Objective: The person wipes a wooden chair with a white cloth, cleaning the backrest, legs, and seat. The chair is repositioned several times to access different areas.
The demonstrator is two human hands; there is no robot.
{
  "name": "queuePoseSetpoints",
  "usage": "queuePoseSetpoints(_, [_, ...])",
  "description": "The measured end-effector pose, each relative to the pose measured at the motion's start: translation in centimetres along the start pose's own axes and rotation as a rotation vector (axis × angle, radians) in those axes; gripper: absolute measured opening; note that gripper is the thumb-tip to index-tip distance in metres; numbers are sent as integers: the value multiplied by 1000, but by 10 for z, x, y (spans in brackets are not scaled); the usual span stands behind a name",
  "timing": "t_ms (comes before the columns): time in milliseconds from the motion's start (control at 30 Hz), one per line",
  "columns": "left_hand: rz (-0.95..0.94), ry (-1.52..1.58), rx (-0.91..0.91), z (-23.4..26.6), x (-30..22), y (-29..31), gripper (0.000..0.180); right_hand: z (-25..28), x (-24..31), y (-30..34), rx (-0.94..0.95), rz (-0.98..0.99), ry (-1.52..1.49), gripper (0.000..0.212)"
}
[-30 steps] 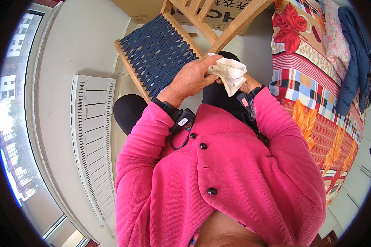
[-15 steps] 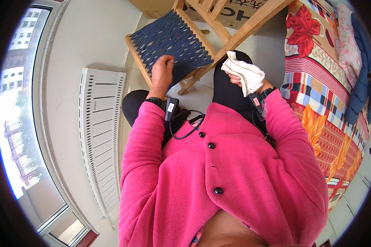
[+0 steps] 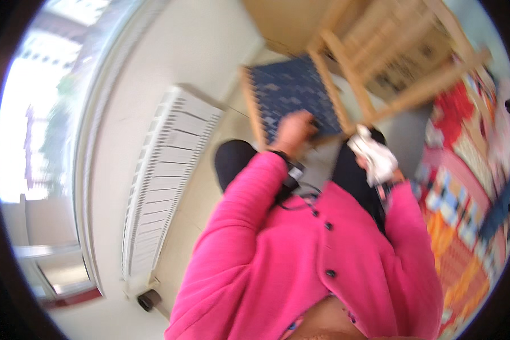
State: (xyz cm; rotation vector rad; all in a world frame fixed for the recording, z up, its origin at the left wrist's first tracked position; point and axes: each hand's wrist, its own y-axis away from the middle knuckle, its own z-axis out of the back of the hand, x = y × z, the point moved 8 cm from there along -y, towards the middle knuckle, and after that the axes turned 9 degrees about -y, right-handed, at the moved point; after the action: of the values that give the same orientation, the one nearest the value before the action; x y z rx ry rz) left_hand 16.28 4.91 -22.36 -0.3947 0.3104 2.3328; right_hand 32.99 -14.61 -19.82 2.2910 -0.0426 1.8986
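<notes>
My left hand (image 3: 294, 133) is over the near edge of a wooden chair's woven navy seat (image 3: 292, 85). Its fingers look curled in, and a small dark patch shows at their tips; motion blur hides what it is. A crumpled white cloth (image 3: 375, 156) is gripped in my right hand (image 3: 361, 162), beside the chair's near right corner and above my knee. The cloth covers most of those fingers. The chair's pale wooden frame (image 3: 345, 73) leans away to the upper right, its slats blurred.
A white radiator (image 3: 173, 175) runs along the wall at left, beneath a bright window (image 3: 45, 130). Cardboard boxes (image 3: 283, 22) stand behind the chair. To the right is a bed with a patterned cover (image 3: 453, 209). A dark round object (image 3: 148, 299) lies by the radiator's lower end.
My view has swung, so the chair, radiator and both hands sit farther right in the picture. My left hand is nearer the seat's near right part. The cloth stays in my right hand.
</notes>
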Motion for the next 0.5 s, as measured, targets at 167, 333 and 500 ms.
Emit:
queuePoseSetpoints(167, [-52, -21, -8, 14, -5, -10, 34, -9, -17, -11, -105, -300, -592, 20])
queuePoseSetpoints(333, [-98, -156, 38, -6, -8, -19, 34, -4, -37, -11, -134, -375, -553, 17])
queuePoseSetpoints(500, [-291, -475, 50, -23, -32, -17, 26, 2, -55, -18, -97, -387, -588, 17])
